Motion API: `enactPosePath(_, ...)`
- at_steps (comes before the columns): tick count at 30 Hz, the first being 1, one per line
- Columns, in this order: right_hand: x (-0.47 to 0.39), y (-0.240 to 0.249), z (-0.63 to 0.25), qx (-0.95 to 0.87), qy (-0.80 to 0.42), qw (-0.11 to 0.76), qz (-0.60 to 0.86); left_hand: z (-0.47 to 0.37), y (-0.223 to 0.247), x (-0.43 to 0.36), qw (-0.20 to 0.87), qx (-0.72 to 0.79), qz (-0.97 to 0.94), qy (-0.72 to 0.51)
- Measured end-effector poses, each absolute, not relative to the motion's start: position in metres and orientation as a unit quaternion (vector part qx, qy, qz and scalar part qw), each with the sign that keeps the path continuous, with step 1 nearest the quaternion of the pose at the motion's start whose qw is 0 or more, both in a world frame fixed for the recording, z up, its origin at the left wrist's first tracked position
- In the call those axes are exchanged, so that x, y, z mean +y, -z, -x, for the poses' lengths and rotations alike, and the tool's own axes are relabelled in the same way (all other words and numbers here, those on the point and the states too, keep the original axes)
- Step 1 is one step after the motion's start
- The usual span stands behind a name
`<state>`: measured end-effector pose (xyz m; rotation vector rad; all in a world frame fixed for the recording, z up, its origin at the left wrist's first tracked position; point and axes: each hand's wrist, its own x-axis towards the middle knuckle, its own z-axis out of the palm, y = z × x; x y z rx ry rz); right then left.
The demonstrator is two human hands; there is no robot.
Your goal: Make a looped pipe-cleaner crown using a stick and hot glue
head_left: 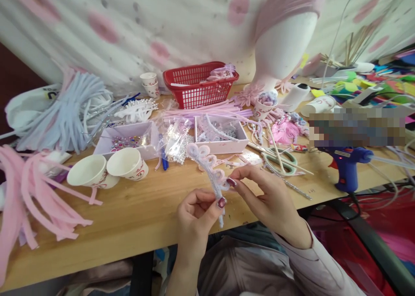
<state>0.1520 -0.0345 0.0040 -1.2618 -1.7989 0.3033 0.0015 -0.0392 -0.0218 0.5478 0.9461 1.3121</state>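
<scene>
Between my hands is a pipe-cleaner craft (208, 166), a pale lilac stem with several small pink and white loops along one side. My left hand (198, 211) pinches it near its lower end, thumb and fingers closed. From the right, my right hand (269, 196) has its thumb and forefinger pressed together at the lowest loop. The stem's tail hangs just below the left thumb. Behind the craft stands a lilac box (222, 145) holding small beads and a bent pipe cleaner. Scissors (293, 159) with green handles lie beyond the right hand.
A blue glue gun (348, 168) stands at the table's right. Paper cups (127, 165) and pink pipe cleaners (45, 192) are at the left. At the back are a red basket (201, 88) and a white mannequin head (282, 45). Another lilac box (128, 140) holds gems.
</scene>
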Motion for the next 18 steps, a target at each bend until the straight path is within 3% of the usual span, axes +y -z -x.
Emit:
enactPosePath(7, -0.031, 0.003, -0.153, -0.751, -0.055, 0.452, 0.479, 0.002, 0.019, -0.038, 0.700, 0.394, -0.211, -0.557)
enactPosePath(18, -0.028, 0.012, -0.144, -0.735, -0.081, 0.504, 0.447, 0.009, 0.018, -0.037, 0.748, 0.365, -0.181, -0.523)
